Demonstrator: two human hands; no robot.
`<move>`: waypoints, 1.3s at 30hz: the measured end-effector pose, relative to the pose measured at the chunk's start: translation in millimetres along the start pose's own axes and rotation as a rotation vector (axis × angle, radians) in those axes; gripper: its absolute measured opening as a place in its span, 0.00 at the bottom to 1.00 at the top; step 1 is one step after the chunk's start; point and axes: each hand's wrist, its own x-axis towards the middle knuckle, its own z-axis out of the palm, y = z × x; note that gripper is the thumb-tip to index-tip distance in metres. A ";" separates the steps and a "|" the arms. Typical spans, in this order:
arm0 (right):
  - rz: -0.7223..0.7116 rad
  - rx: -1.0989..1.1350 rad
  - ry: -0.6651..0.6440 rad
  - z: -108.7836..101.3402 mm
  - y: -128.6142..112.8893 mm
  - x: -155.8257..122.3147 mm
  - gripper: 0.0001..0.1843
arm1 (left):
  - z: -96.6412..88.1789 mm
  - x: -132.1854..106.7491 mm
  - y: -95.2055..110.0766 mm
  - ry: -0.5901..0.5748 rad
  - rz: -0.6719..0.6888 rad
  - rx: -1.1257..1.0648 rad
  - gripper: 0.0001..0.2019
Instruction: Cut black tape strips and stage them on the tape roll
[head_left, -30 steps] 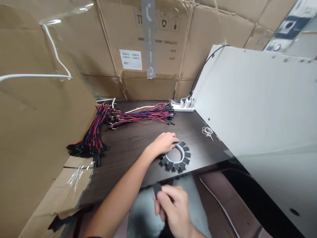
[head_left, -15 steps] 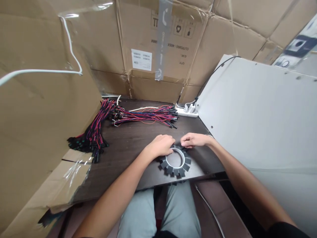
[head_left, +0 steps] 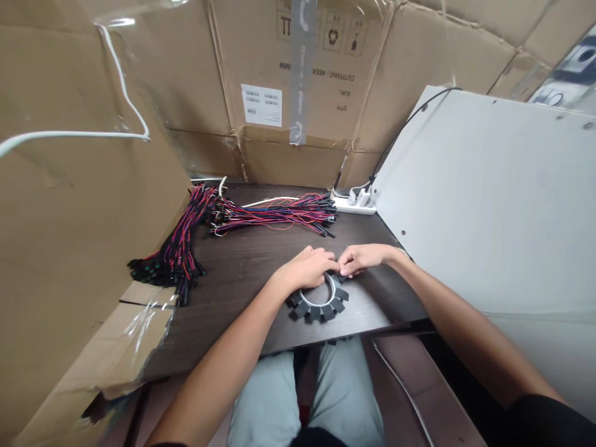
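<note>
On the dark table near its front edge lies a white ring with several short black strips sticking out around its outside, like pieces of tape. My left hand is over the ring's upper left side, its fingers curled around the rim and covering part of it. My right hand is closed in a pinch at the ring's upper right, fingertips against those of the left. A small black piece shows just under the right fingertips; how it joins the ring is hidden.
A bundle of red, black and purple wires lies at the back of the table, another wire bundle at the left. A white power strip stands behind my right hand. Cardboard and a white panel enclose the table.
The ring has shifted left and slightly up in view, with my left fingers reaching farther right. My right hand has come in to meet them at the ring's edge.
</note>
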 end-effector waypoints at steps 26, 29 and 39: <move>0.042 0.304 0.254 43.3 5.4 -4.1 0.25 | 3.1 -7.2 -0.9 0.098 -0.153 -0.135 0.27; 0.051 0.296 0.263 41.3 5.4 -2.9 0.25 | 2.0 -6.5 -0.5 0.090 -0.163 -0.146 0.27; 0.035 0.253 0.257 40.2 9.0 1.5 0.23 | 1.5 -6.1 0.5 0.086 -0.168 -0.129 0.25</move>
